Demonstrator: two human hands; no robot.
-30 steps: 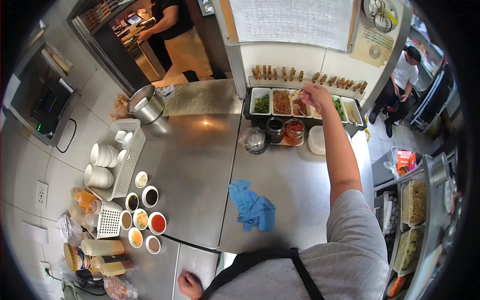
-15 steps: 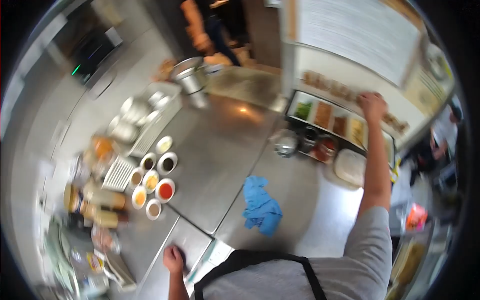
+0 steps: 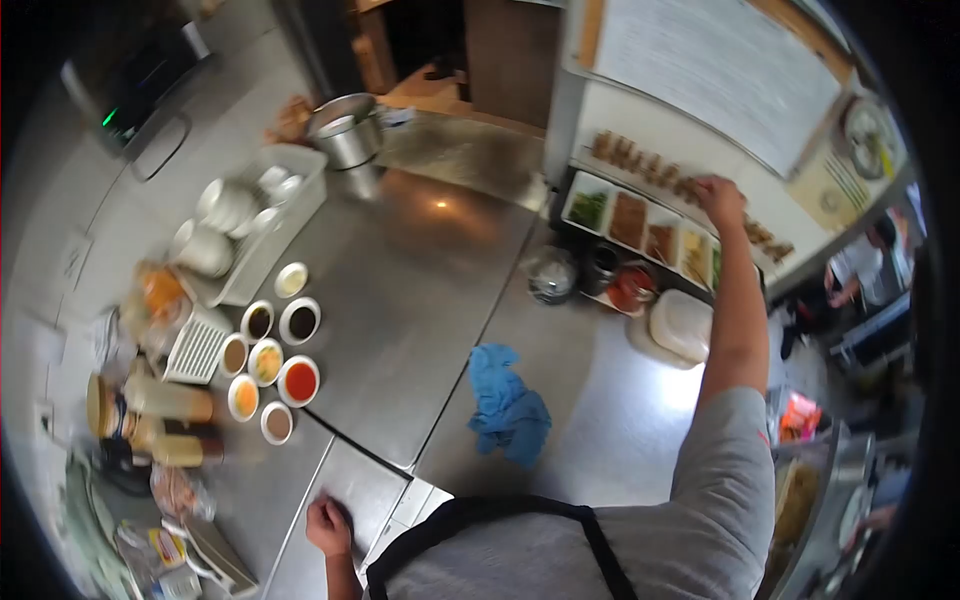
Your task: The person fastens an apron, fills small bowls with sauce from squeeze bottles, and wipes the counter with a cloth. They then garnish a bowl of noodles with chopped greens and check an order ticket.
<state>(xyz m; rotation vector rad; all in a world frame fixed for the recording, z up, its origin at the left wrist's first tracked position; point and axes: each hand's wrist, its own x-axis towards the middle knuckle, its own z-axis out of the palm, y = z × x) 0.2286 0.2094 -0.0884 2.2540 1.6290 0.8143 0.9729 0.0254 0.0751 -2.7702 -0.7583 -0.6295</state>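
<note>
My right hand (image 3: 720,200) reaches out to a row of small brown pieces (image 3: 640,160) along the wall ledge. Its fingers are closed at that row, and what lies in them, if anything, is hidden. Below it stands a rack of white food containers (image 3: 648,228) with greens and brown and yellow contents. My left hand (image 3: 328,527) is curled into a fist low over the steel counter (image 3: 390,400), with nothing visible in it. A crumpled blue cloth (image 3: 508,405) lies on the counter between my arms.
Several small sauce bowls (image 3: 299,381) stand left of centre. Behind them are a white crate (image 3: 250,270) of cups and a metal pot (image 3: 347,130). Bottles (image 3: 170,402) line the left side. A lidded white tub (image 3: 682,325) sits under my right arm. Another person (image 3: 860,270) is at far right.
My view has shifted slightly. My right hand has moved left along the row of brown pieces. My left hand stays closed. The person at the back has mostly left view.
</note>
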